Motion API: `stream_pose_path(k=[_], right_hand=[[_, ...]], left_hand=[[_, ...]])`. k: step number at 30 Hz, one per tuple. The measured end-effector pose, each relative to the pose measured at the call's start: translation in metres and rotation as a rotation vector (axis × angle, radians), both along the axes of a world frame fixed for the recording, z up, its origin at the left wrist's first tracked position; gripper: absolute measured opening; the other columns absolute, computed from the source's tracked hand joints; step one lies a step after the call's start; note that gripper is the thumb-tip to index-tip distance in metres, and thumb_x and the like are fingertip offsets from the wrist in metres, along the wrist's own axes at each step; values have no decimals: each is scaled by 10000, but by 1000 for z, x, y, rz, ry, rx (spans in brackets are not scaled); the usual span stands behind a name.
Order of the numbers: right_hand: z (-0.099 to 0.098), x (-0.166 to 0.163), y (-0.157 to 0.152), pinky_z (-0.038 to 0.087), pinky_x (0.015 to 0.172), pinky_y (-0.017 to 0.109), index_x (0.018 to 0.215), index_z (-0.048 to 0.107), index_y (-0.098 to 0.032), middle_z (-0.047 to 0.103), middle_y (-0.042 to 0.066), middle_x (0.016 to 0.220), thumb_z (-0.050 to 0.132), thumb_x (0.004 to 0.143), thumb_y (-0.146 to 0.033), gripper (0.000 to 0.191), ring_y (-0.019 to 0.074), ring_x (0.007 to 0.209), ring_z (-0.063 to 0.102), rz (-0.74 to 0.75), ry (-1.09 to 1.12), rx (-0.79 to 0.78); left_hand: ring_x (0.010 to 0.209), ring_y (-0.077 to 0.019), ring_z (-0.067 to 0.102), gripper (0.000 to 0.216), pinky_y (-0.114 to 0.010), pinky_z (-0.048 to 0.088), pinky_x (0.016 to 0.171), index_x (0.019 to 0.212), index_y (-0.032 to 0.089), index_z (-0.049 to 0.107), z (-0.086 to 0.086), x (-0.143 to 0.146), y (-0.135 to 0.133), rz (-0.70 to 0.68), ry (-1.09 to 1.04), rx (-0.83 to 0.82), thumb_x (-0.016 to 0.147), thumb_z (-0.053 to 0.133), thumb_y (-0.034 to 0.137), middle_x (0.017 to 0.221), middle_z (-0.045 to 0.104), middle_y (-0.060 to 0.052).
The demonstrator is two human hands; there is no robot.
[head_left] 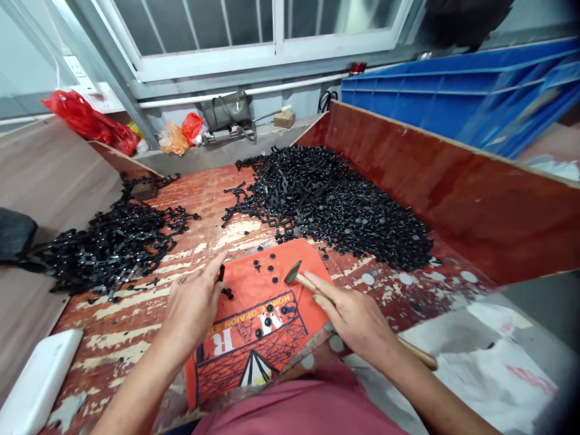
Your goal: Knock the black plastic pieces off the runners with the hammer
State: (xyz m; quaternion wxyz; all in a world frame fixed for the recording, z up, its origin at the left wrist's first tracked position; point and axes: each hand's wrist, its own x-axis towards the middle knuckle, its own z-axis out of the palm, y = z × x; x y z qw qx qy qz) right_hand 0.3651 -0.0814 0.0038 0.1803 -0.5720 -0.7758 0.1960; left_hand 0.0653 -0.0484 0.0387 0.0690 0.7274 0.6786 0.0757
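My right hand (357,314) is closed around the wooden handle of a small hammer (419,353). The hammer's metal head hovers at or just above an orange printed cloth (235,374) spread in front of me. At the cloth's left edge, my left hand (194,302) is closed, and a small black knobbed part (227,293) sticks out past its fingers. How the fingers hold it is partly hidden. Several small round black pieces (267,322) lie scattered on the cloth between the two hands, a few of them close to the hammer head.
Black linked parts (122,241) are heaped at left. A larger pile of black pieces (326,187) stands at back right beside a reddish board (435,181). A blue crate (417,103) is behind it. A white box-like object (40,380) lies near left; plastic bags (90,121) sit behind.
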Motion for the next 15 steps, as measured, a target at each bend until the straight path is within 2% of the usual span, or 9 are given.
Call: stream_pose_path(k=[2,4,7,9,10,13,15], right_hand=[[-4,2,-2,602,753,340,1453,433,-414,701,-34,1226,475,987,-210,511,197,909,743,4,-52,10],[-7,1,-5,598,738,320,1450,446,-402,736,-30,1156,487,979,-203,513,189,868,748,1,-72,29],[-9,-1,-5,591,755,309,1451,453,-387,725,-17,1186,482,978,-194,511,181,878,745,3,-58,32],[-9,-2,-4,590,773,330,1454,451,-380,722,-11,1194,471,984,-201,503,192,896,742,-1,-49,2],[-9,-1,-4,589,777,341,1455,450,-378,728,-8,1182,467,987,-207,499,198,899,741,-4,-47,-16],[-11,0,-3,587,765,339,1458,447,-382,760,-4,1096,476,982,-220,503,201,863,744,-20,-47,-38],[-13,1,-3,585,749,319,1456,451,-390,772,-8,1046,495,970,-220,517,192,822,745,-29,-45,-17]], left_hand=[[953,-315,675,534,-397,436,846,1450,250,411,4,8,7,-40,143,31,916,411,232,937,742,-107],[841,-309,688,504,-368,449,762,1415,220,437,5,13,13,-43,138,13,914,433,268,860,742,-96],[760,-258,686,291,-305,449,672,1107,209,603,3,12,23,-11,-135,-1,877,506,359,822,741,-59],[805,-236,685,210,-291,464,712,922,226,640,2,7,28,27,-300,74,848,543,397,847,745,-41],[841,-236,683,211,-296,470,749,891,234,653,4,4,29,54,-332,121,837,555,413,885,749,-39],[911,-252,658,241,-332,464,820,942,254,664,12,1,25,115,-306,186,840,550,441,999,739,-45],[915,-245,641,263,-328,466,818,986,254,640,17,5,17,73,-385,117,861,526,456,987,724,-44]])
